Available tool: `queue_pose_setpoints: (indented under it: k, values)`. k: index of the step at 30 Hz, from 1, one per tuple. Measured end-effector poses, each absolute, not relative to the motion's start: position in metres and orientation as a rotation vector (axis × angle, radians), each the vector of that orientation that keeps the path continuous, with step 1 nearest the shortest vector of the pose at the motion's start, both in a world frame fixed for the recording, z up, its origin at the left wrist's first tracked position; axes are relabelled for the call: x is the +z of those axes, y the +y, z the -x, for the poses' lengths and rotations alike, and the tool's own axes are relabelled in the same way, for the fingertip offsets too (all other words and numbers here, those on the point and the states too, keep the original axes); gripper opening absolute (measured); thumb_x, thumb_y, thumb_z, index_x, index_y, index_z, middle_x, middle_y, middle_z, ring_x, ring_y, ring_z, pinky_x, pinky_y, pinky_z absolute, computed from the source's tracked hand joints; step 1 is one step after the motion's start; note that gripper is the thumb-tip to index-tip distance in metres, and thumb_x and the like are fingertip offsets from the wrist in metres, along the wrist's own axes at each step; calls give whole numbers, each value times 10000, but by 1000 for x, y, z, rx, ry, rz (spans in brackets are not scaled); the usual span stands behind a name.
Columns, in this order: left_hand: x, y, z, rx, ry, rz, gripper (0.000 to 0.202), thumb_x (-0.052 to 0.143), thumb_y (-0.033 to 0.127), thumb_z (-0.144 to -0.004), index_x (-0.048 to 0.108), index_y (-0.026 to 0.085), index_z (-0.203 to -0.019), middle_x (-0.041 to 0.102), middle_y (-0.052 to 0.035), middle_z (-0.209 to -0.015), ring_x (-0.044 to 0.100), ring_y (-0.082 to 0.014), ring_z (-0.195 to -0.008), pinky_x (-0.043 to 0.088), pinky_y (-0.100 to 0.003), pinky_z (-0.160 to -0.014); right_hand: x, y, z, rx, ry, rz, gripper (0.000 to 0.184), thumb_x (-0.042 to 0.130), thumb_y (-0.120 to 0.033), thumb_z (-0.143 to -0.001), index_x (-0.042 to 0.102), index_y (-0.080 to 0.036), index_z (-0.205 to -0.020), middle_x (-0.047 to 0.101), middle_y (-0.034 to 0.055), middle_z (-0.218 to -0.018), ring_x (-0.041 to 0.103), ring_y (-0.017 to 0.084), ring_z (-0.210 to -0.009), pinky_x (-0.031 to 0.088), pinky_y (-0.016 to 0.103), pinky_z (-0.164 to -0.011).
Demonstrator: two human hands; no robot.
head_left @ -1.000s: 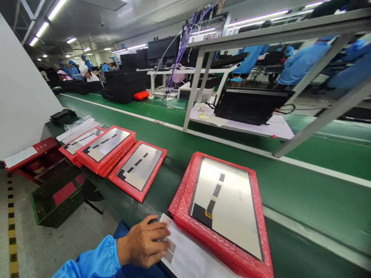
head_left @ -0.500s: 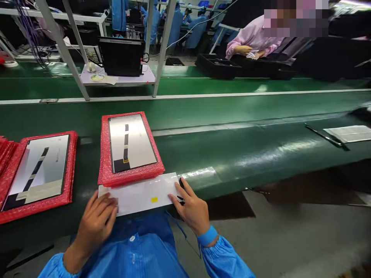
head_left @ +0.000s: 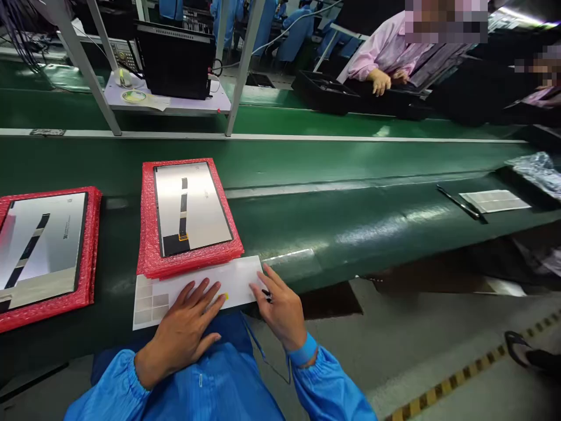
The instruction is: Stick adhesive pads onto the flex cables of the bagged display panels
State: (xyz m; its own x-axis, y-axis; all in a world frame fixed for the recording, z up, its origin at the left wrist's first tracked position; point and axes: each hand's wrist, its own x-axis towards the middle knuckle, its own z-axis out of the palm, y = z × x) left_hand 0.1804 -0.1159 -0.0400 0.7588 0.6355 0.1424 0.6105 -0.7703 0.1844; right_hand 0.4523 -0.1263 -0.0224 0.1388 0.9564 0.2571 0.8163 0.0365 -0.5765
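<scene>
My left hand (head_left: 182,333) lies flat on a white sheet (head_left: 232,280); my right hand (head_left: 280,310), well apart, curls at the sheet's end by a small black thing (head_left: 266,293), whether gripping it I cannot tell; the sheet lies on the green belt (head_left: 350,234), touching a screen (head_left: 193,207) on red bubble wrap (head_left: 188,266).

A shiny blue smock (head_left: 210,380) with gathered cuffs (head_left: 326,380) is worn, with a blue wristband (head_left: 303,349) at the right wrist.

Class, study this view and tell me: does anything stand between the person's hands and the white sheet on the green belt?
Nothing visible does. The left hand lies flat on the white sheet, and the right hand is against the sheet's right edge.
</scene>
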Motion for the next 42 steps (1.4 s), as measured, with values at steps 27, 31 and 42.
queue_pose_setpoints:
  k: [27,31,42]
  values:
    - [-34,-115,-188,306,1043,-2810,691,601,607,-975,437,342,-1591,459,-29,-1640,387,-317,-1506,175,-470,-1269,-24,-105,-451,1162,-1482,1358,129,789,-260,-867,842,-195,-965,813,77,-869,758,220,-778,593,293,-698]
    - [-37,-116,-187,274,1048,-2770,693,597,629,-971,434,361,-1589,432,-11,-1659,374,-308,-1519,163,-467,-1280,-26,-103,-450,1167,-1536,1204,113,803,-238,-893,846,-202,-990,821,86,-893,773,218,-781,602,298,-714]
    - [-32,-115,-188,271,1051,-2769,618,601,581,-988,488,350,-1551,466,-23,-1636,400,-314,-1504,149,-475,-1280,-29,-108,-445,1092,-1523,1268,76,807,-260,-903,842,-213,-953,832,87,-891,792,241,-784,622,323,-730]
